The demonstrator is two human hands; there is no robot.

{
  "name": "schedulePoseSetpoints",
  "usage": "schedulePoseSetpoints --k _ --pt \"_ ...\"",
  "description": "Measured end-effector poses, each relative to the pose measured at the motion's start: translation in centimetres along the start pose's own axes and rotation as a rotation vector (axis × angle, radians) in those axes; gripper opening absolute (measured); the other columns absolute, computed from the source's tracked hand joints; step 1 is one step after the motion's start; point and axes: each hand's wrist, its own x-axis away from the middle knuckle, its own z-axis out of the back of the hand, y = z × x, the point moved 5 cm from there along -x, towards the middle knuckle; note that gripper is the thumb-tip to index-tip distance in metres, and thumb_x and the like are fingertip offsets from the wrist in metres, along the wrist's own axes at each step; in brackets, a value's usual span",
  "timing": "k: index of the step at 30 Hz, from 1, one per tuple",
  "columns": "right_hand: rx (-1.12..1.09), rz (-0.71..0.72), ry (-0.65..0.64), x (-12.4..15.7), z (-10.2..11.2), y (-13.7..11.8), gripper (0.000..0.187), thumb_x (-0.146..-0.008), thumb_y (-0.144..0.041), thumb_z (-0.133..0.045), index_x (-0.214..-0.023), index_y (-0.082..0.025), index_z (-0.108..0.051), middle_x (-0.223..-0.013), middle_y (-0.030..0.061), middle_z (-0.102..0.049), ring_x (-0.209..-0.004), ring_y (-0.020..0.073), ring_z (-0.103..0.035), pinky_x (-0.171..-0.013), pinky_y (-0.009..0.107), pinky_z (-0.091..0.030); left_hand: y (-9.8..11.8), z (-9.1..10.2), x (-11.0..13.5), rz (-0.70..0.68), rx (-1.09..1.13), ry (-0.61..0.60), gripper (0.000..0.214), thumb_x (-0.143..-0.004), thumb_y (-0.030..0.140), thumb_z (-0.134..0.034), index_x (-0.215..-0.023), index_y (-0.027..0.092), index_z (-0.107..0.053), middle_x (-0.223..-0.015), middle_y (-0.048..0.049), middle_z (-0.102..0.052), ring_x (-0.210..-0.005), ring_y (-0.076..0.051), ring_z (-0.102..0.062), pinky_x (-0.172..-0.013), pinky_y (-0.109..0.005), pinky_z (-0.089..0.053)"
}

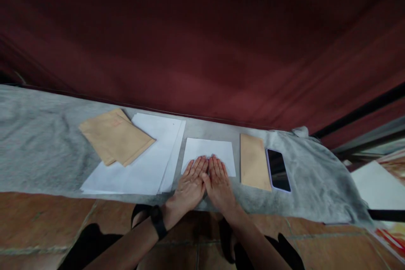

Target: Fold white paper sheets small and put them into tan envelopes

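Note:
A white sheet of paper (209, 147), smaller than the sheets to its left and perhaps folded, lies flat on the grey cloth. My left hand (192, 183) and my right hand (219, 181) rest side by side, palms down, on its near edge. Their fingers are stretched out and point away from me, with the thumbs meeting in the middle. Neither hand grips anything. Just right of the sheet lies a brown envelope (254, 162), apart from my right hand.
Left of my hands is a stack of white paper (148, 160), partly under several brown envelopes (117, 135). A phone (278, 170) with a dark screen lies at the right. The grey cloth (41, 147) runs along a dark red curtain or panel (202, 63); tiled floor (41, 219) is below.

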Motion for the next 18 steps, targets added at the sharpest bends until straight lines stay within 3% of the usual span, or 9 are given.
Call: schedulePoseSetpoints --k 7,13,18 --pt "0.112 -0.051 0.086 1.5 0.2 1.5 0.067 -0.106 -0.048 -0.029 -0.156 -0.003 -0.032 -0.161 0.0220 -0.032 -0.151 0.0307 -0.030 -0.121 0.050 -0.029 -1.4 0.2 1.2 0.101 0.009 0.048 0.062 -0.101 0.036 -0.039 -0.155 0.005 -0.032 -0.163 -0.0191 -0.031 -0.153 -0.027 -0.024 -0.124 -0.047 -0.028" --pt "0.145 -0.131 0.103 1.9 0.0 1.8 0.071 -0.105 -0.050 -0.030 -0.155 0.000 -0.031 -0.162 0.0243 -0.030 -0.151 0.0320 -0.028 -0.121 0.050 -0.028 -1.5 0.3 1.4 0.171 -0.006 0.086 0.071 -0.102 0.047 -0.036 -0.157 0.005 -0.024 -0.161 -0.0221 -0.033 -0.152 -0.029 -0.027 -0.123 -0.050 -0.029" --pt "0.165 -0.151 0.119 2.1 0.0 2.0 0.071 -0.105 -0.051 -0.028 -0.156 0.000 -0.031 -0.161 0.0249 -0.031 -0.151 0.0324 -0.030 -0.120 0.050 -0.030 -1.5 0.4 1.6 0.222 -0.034 0.089 0.081 -0.099 0.060 -0.037 -0.153 0.000 -0.032 -0.159 -0.0256 -0.035 -0.151 -0.031 -0.029 -0.122 -0.049 -0.030"
